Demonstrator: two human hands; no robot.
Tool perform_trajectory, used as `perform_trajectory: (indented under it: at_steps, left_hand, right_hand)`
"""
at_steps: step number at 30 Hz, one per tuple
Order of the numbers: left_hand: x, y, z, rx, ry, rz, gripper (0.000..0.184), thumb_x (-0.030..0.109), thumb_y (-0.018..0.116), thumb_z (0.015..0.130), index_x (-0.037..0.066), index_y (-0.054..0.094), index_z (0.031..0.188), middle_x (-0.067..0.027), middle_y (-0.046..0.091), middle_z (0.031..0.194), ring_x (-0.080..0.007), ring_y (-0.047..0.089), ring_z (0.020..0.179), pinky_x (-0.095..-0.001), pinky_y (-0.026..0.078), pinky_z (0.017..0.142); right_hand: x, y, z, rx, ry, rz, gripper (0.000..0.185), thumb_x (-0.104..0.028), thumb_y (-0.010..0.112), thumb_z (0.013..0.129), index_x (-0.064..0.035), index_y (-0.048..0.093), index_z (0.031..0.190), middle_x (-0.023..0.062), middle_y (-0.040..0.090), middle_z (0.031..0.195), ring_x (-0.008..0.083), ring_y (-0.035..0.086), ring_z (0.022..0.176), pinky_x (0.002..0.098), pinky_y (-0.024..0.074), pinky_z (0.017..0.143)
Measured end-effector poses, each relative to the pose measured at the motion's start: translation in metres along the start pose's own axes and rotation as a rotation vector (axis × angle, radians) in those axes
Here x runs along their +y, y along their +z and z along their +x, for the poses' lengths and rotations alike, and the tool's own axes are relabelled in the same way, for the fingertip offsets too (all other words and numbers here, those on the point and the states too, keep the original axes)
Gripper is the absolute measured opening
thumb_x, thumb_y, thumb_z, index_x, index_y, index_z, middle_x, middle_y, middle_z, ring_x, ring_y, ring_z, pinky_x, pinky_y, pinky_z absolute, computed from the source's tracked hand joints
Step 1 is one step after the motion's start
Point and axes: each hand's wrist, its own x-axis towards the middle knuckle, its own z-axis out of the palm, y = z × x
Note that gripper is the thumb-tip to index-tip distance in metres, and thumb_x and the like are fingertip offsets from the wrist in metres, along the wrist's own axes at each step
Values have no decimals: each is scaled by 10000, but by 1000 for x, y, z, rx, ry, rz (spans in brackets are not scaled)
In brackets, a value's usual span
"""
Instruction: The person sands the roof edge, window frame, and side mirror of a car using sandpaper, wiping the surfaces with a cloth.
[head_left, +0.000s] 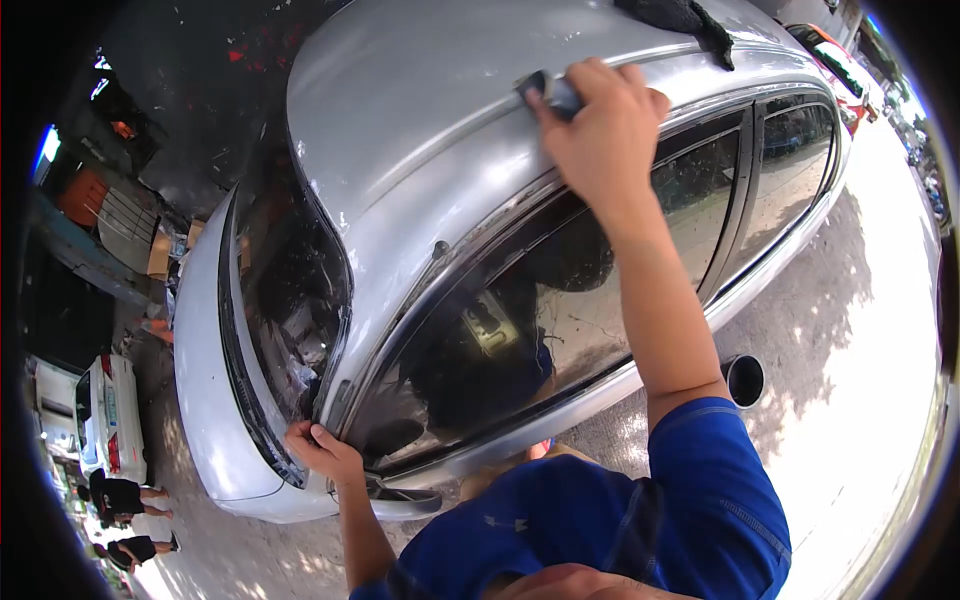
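**Careful with that dark block (562, 98) up top**

Right hand (612, 130) has it pinched against the silver roof (420, 70), just above the door windows (690, 185). My worry: trapped grit could scratch the paint, or a long reach could make it slip. Left hand (325, 455) is down by the windshield's lower corner, can't tell if gripping. Block's small and boxy; roof under the right hand's silver, bright streaks along the edge.

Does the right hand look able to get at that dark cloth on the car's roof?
Probably yes: the dark cloth lies near the right hand on the car's roof, with nothing visible between, though the block in that hand may hinder grasping.
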Motion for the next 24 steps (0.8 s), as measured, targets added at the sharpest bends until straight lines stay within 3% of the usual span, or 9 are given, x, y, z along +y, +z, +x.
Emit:
perform_trajectory:
  at_steps: [3,4,6,7,9,12,16,21,24]
  left_hand:
    - [53,10,-9,258,349,19,302,305,599,1086,4,582,1095,-157,557,1063,-340,544,1042,-509,470,935]
    - [87,17,-6,163,529,-159,287,317,615,1071,32,605,1099,-142,581,1084,-336,566,1066,-506,486,947]
    - [150,17,6,-149,829,-411,285,371,619,1050,98,670,1113,-123,663,1188,-346,635,1166,-501,524,992]
    - [184,19,20,-253,873,-350,356,396,612,1052,86,706,1200,-148,687,1313,-374,649,1258,-511,503,1079]
    - [232,32,53,-423,835,-196,644,435,635,1040,-25,567,1486,-247,563,1550,-454,509,1468,-585,356,1236]
    - [292,56,103,-520,767,57,835,514,625,1039,-28,400,1633,-221,402,1700,-423,363,1582,-593,289,1271]
    - [350,110,141,-493,814,40,770,470,569,1084,-27,371,1638,-215,375,1713,-410,330,1596,-548,276,1297]
    - [377,142,168,-545,875,-50,749,459,555,1096,-7,356,1648,-212,394,1699,-395,349,1588,-525,283,1303]
    - [361,126,155,-500,821,11,728,457,539,1105,5,361,1648,-214,423,1680,-398,370,1574,-531,283,1299]
  right_hand:
    - [5,0,-20,-39,160,150,215,-259,847,884,-95,713,848,9,700,902,271,617,942,451,413,861]
    - [12,-6,-30,-42,216,193,187,-219,859,862,-109,709,841,-6,690,892,269,609,927,445,403,860]
    - [-61,-9,-76,-95,-215,504,136,-35,786,810,-135,696,828,-34,680,905,244,604,936,416,390,844]
    - [-31,-15,-57,-57,-32,404,100,-83,799,850,-97,702,829,33,702,914,248,638,985,461,392,926]
    - [52,-29,2,1,293,205,216,-178,824,930,-21,713,832,165,747,933,257,708,1081,552,396,1090]
    - [28,-13,-26,63,138,336,166,-175,833,812,-77,700,795,81,704,873,265,656,991,494,392,967]
    - [32,2,-34,187,-18,410,183,-241,869,762,-137,722,792,5,696,846,282,614,916,447,393,862]
    - [159,-4,37,153,499,249,343,-414,862,861,-93,805,967,59,757,805,315,703,958,496,461,867]
    - [82,11,15,76,183,160,401,-454,866,834,-97,813,1010,91,773,875,316,705,1036,502,473,933]
